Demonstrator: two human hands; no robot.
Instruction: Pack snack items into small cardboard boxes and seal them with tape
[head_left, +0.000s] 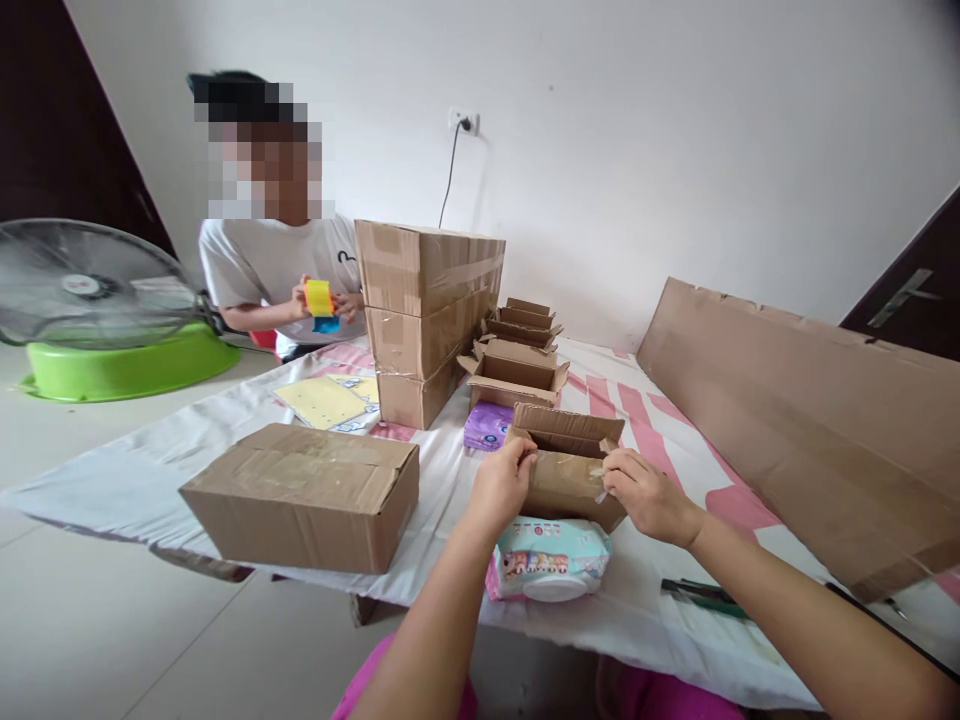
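Observation:
Right in front of me stands a small cardboard box (566,485), its top open and the far flap raised. My left hand (506,478) has its fingers closed on the box's near left edge. At the right end, my right hand (646,492) pinches the box's corner flap, where a bit of clear tape shows. Against the near side of the box rests a light-blue and pink pack of wipes (559,555) with a white lid. A purple packet (486,428) lies just behind my left hand, beside the box.
A closed carton (300,510) sits at left; behind it rises a carton stack (457,300). Open boxes (517,375) line up farther back. A cardboard sheet (787,430) leans right, near a green cutter (701,596). Across the table, a person (277,260) holds a tape roll (319,298).

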